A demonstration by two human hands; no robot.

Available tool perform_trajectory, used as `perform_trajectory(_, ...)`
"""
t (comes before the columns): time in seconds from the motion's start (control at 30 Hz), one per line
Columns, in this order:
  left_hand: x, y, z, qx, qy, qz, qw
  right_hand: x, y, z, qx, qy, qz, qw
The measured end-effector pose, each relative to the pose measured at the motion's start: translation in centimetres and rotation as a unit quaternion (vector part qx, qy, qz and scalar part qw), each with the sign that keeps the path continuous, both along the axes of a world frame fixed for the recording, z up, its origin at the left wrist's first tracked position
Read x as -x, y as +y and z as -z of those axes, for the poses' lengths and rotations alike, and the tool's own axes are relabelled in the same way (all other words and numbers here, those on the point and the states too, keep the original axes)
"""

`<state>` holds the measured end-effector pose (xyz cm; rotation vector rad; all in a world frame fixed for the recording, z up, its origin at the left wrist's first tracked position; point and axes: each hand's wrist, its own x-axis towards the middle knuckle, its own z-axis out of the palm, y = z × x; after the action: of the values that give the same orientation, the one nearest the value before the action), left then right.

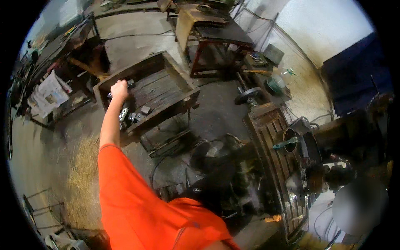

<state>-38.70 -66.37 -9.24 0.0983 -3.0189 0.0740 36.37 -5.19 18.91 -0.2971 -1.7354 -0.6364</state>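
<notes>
My left hand (119, 89) reaches out over the left end of a wooden tray (163, 109) with raised sides on a stand. Its fingers are curled closed, and what they hold, if anything, is hidden. Beside the fingers, a small metal piece (131, 83) lies against the tray's far-left side. Closer to me, several small metal blocks (134, 117) sit in the tray's near-left corner, some shiny and some with holes. An orange sleeve (129, 187) covers my upper arm. My right hand does not show.
At right stands a machine with a slotted metal bed (271, 137), a handwheel (248, 96) and a bucket (290, 134). A cluttered workbench (62, 46) is at left, a dark-topped table (223, 33) behind the tray. Cables cross the floor; straw-coloured bristles (83, 179) show at lower left.
</notes>
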Motion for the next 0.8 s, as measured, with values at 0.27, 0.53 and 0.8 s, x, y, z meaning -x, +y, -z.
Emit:
perform_trajectory(0.27,2.2,-0.4,2.2,0.029,-0.001,0.064,0.998,-7.4,1.4,4.0,0.201,0.15,0.317,0.915)
perform_trajectory(0.53,4.7,-2.7,4.7,0.07,0.08,0.082,0.991,-1.8,1.2,2.9,0.308,0.293,-0.45,0.785)
perform_trajectory(0.8,1.0,-0.7,-0.7,0.007,0.113,0.051,0.992,-2.6,0.1,0.7,0.294,0.269,-0.451,0.799)
